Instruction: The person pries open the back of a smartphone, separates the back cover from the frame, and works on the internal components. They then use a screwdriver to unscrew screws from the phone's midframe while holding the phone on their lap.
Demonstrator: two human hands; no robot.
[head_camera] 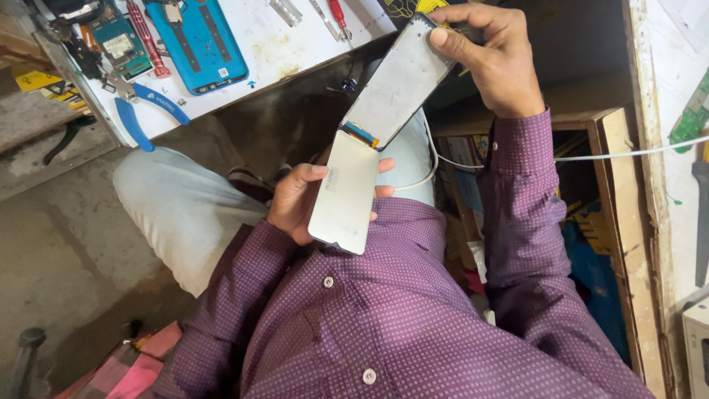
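Observation:
My left hand (294, 199) grips a flat silvery-white phone display panel (346, 193) in front of my purple shirt, thumb on its face and fingers behind it. My right hand (489, 53) holds a grey phone frame (402, 77) by its upper end, thumb pressed on the top edge. The two parts are folded apart like a book. They meet at a short joint with a blue and orange flex strip (362, 133).
A white worktable (258, 37) at the top carries a blue phone back cover (196, 41), blue-handled pliers (144, 111), red screwdrivers (148, 41) and a circuit board (118, 44). A white cable (613, 154) crosses a wooden shelf (613, 192) on the right.

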